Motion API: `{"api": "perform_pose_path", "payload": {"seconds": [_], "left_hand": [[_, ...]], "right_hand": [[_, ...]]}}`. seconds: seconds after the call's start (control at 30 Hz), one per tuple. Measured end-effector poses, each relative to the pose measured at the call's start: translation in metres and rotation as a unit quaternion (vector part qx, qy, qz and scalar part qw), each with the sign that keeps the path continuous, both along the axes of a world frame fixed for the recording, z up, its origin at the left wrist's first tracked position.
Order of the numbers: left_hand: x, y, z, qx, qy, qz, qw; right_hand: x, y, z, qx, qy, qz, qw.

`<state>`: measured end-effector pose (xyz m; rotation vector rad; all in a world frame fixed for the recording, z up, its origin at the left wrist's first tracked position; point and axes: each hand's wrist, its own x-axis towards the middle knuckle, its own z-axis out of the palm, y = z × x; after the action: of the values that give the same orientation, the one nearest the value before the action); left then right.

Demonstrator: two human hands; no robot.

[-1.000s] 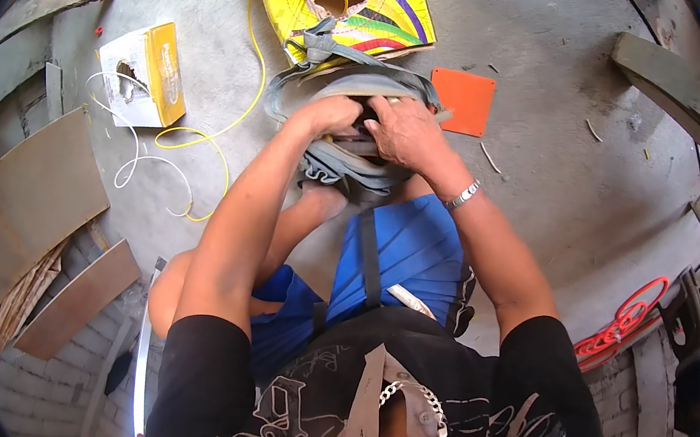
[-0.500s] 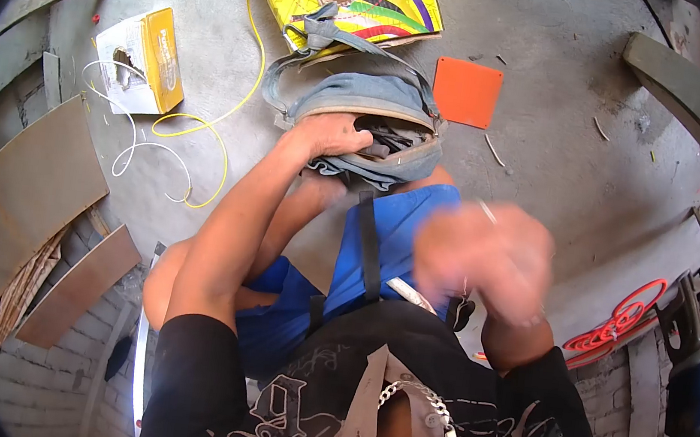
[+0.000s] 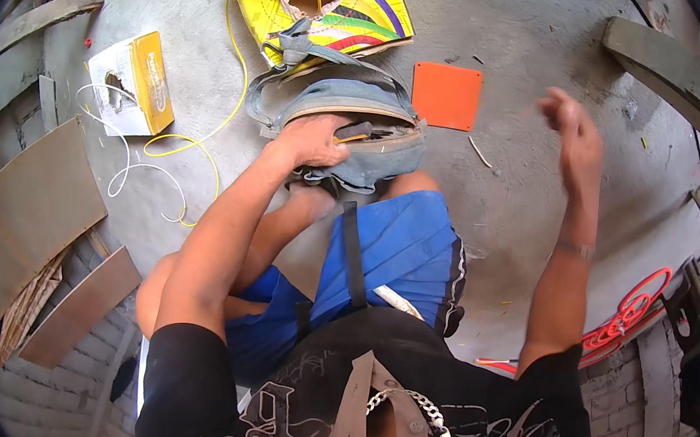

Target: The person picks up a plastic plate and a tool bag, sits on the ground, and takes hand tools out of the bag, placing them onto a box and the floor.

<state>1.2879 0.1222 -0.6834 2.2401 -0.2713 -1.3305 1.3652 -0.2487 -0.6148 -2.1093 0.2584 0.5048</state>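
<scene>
A worn blue-grey cloth tool bag (image 3: 369, 165) sits on the floor in front of my legs, its zip gaping. My left hand (image 3: 314, 138) is closed on the bag's near left rim, thumb outside and fingers partly hidden inside. Just beyond that thumb, a dark tool handle with a yellow-orange edge (image 3: 354, 133) shows in the bag's mouth among other dark items too small to name. Off to the right, my right hand (image 3: 576, 145) is raised over the floor, slightly blurred, its fingers loosely apart with nothing visible in them.
An orange square plate (image 3: 446, 96) lies right of the bag. Behind the bag stands a torn yellow box (image 3: 374, 5) with yellow cable; a white-and-yellow box (image 3: 137, 82) is at left. Boards (image 3: 31, 217) lean at left. Red cable (image 3: 628, 319) coils at right, below a curved beam (image 3: 677, 79).
My right hand has swung from over my lap outward and forward to the right. My left hand stays at the bag, where the yellow-edged handle now shows. The whole view has shifted slightly.
</scene>
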Motion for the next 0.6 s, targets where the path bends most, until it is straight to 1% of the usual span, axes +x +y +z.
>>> {"api": "perform_pose_path", "payload": {"seconds": [0.03,0.07,0.1,0.13,0.17,0.2,0.23,0.27,0.3,0.33,0.37,0.43,0.47,0.53,0.6], "left_hand": [[0.002,-0.001,0.001,0.003,-0.002,0.0,1.0],[0.005,-0.003,0.004,-0.01,-0.017,0.023,1.0],[0.007,-0.004,0.007,-0.022,-0.029,0.044,0.998],[0.005,-0.007,0.009,-0.014,-0.025,0.043,0.999],[0.006,-0.012,0.011,0.019,-0.017,0.021,0.999],[0.008,-0.018,0.013,0.051,-0.01,-0.003,0.999],[0.011,-0.025,0.017,0.082,0.023,0.013,0.996],[0.011,-0.027,0.018,0.09,0.027,0.009,0.996],[0.01,-0.028,0.019,0.065,-0.021,0.02,0.997],[0.011,-0.029,0.018,0.041,-0.069,0.03,0.996],[0.013,-0.03,0.016,0.054,-0.065,0.014,0.996],[0.018,-0.028,0.014,0.078,-0.041,0.008,0.996],[0.018,-0.03,0.012,0.078,-0.02,0.002,0.997],[0.019,-0.033,0.014,0.096,0.044,0.048,0.993],[0.016,-0.037,0.017,0.096,0.027,0.095,0.99]], "right_hand": [[-0.001,-0.05,-0.058,-0.164,0.002,-0.03,0.986],[-0.004,-0.099,-0.108,-0.353,-0.114,0.017,0.929],[0.0,-0.156,-0.143,-0.391,-0.05,-0.005,0.919],[-0.002,-0.187,-0.166,-0.425,0.017,-0.026,0.905],[-0.007,-0.18,-0.173,-0.418,0.022,-0.027,0.908],[-0.013,-0.168,-0.176,-0.431,0.066,-0.024,0.9],[-0.018,-0.155,-0.181,-0.443,0.112,-0.019,0.889],[-0.032,-0.142,-0.198,-0.435,0.118,-0.019,0.892],[-0.053,-0.126,-0.224,-0.462,-0.051,-0.082,0.882],[-0.065,-0.109,-0.24,-0.472,-0.216,-0.146,0.842],[-0.069,-0.103,-0.25,-0.462,-0.206,-0.148,0.85],[-0.069,-0.089,-0.249,-0.463,-0.228,-0.15,0.844],[-0.071,-0.085,-0.249,-0.46,-0.207,-0.149,0.851],[-0.069,-0.09,-0.248,-0.467,-0.229,-0.116,0.846],[-0.069,-0.093,-0.244,-0.484,-0.21,-0.127,0.84]]}}
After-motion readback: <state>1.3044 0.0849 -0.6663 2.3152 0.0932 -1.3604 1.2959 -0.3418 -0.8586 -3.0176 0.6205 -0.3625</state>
